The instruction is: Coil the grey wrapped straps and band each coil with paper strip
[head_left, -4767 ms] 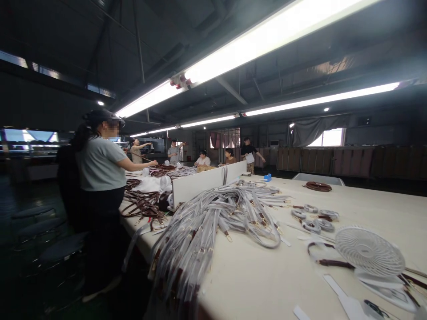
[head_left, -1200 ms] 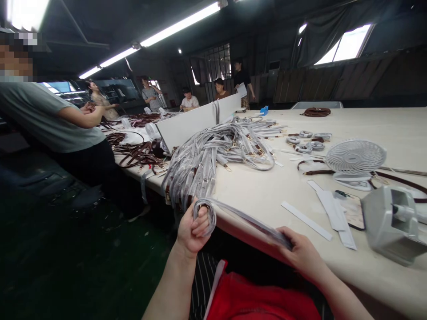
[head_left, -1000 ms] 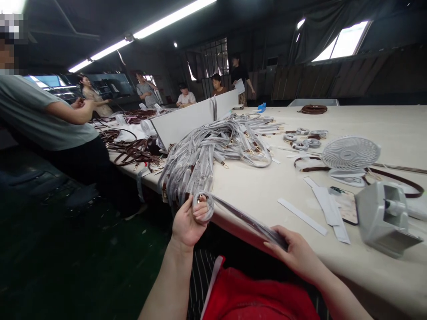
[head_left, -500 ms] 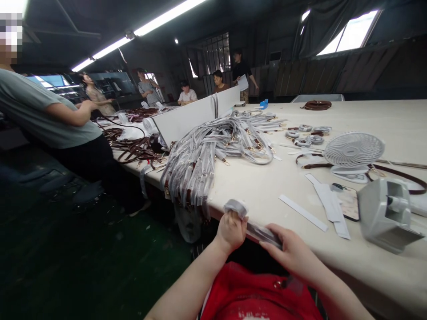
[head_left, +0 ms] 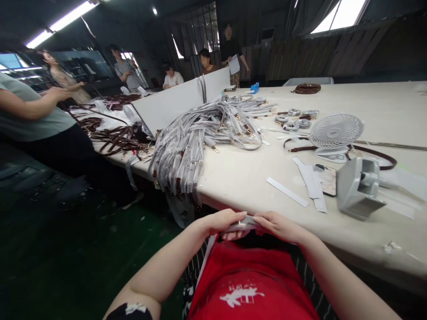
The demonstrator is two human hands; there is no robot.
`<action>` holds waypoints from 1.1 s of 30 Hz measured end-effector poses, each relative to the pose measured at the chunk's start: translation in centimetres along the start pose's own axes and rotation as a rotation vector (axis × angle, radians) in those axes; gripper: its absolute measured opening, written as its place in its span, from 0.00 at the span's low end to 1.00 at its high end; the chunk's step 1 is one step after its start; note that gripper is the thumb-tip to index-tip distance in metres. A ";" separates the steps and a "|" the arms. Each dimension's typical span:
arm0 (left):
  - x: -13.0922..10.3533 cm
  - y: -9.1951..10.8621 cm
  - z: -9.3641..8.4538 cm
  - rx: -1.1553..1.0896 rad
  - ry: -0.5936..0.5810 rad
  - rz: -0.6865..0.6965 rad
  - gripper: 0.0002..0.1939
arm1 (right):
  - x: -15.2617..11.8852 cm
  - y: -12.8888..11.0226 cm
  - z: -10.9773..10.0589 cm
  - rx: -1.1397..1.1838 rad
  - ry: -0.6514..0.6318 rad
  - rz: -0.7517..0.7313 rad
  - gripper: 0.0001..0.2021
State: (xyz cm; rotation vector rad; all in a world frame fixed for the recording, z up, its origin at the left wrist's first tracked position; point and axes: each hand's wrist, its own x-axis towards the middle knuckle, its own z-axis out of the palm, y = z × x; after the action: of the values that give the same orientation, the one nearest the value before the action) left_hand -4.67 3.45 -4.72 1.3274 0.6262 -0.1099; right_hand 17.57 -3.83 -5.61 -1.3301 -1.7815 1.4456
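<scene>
Just off the table's front edge, a coiled strap (head_left: 246, 223) in greyish plastic wrap lies between my two hands. My left hand (head_left: 224, 222) grips its left side, thumb on top and fingers beneath. On the coil's right end my right hand (head_left: 276, 226) is closed, the thumb pressing from above. My fingers hide part of the strap. Beyond my left hand, a heap of plastic-wrapped straps (head_left: 187, 146) with gold clasps and brown ends spreads over the table and hangs over its edge.
A white fan (head_left: 336, 131), a grey tape dispenser (head_left: 356, 191), a phone (head_left: 328, 181) and paper strips (head_left: 287, 192) lie to the right. Several coiled straps (head_left: 292, 126) sit farther back. A white divider board (head_left: 187, 95) stands behind the heap. A co-worker (head_left: 36, 111) stands at left.
The strap's loose length at my right hand is now wound into the coil. Both hands have come together on it, lower and nearer to me. The view has shifted.
</scene>
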 end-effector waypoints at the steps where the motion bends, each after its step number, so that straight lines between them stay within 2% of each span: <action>1: 0.1 0.2 -0.2 -0.117 0.018 0.006 0.34 | 0.2 0.0 0.1 0.021 0.064 -0.025 0.25; 4: 0.9 1.2 -0.5 -0.450 0.040 0.061 0.36 | 1.5 0.1 0.8 0.034 0.265 -0.090 0.27; 6: 1.7 2.3 -0.6 -0.632 0.035 0.125 0.37 | 2.8 0.1 1.5 0.107 0.354 -0.140 0.28; 10: 3.5 4.8 -0.9 -0.869 0.103 0.262 0.37 | 5.3 -0.9 3.0 0.525 0.478 -0.007 0.30; 13: 4.5 5.4 -1.1 -0.965 0.202 0.302 0.36 | 6.4 -1.9 3.4 0.618 0.506 0.050 0.29; 17: 5.2 4.5 -0.7 -1.011 0.328 0.345 0.36 | 6.9 -2.0 2.8 0.574 0.493 -0.007 0.24; 22: 5.4 2.3 0.4 -1.019 0.324 0.368 0.37 | 6.1 -1.1 1.8 0.401 0.445 -0.076 0.20; 25: 5.2 0.8 0.0 -1.071 0.358 0.388 0.29 | 4.7 -1.7 1.2 0.233 0.451 -0.150 0.20; 27: 4.7 -0.1 -0.6 -1.093 0.441 0.433 0.23 | 3.5 -2.4 0.7 0.066 0.421 -0.202 0.19; 29: 3.7 -0.6 -1.1 -0.983 0.510 0.475 0.24 | 2.4 -3.1 0.3 -0.100 0.294 -0.173 0.17; 30: 3.1 -0.6 -1.2 -0.850 0.498 0.485 0.26 | 1.9 -3.3 0.1 -0.170 0.207 -0.128 0.16; 33: 1.3 0.1 -0.9 -0.186 0.320 0.484 0.31 | 1.7 -3.1 -0.1 -0.321 0.005 -0.002 0.10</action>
State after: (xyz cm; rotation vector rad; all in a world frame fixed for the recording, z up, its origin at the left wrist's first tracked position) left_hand -3.87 4.70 -5.37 1.2895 0.5495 0.5510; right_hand 15.77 -2.23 -3.05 -1.4815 -2.0754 1.1872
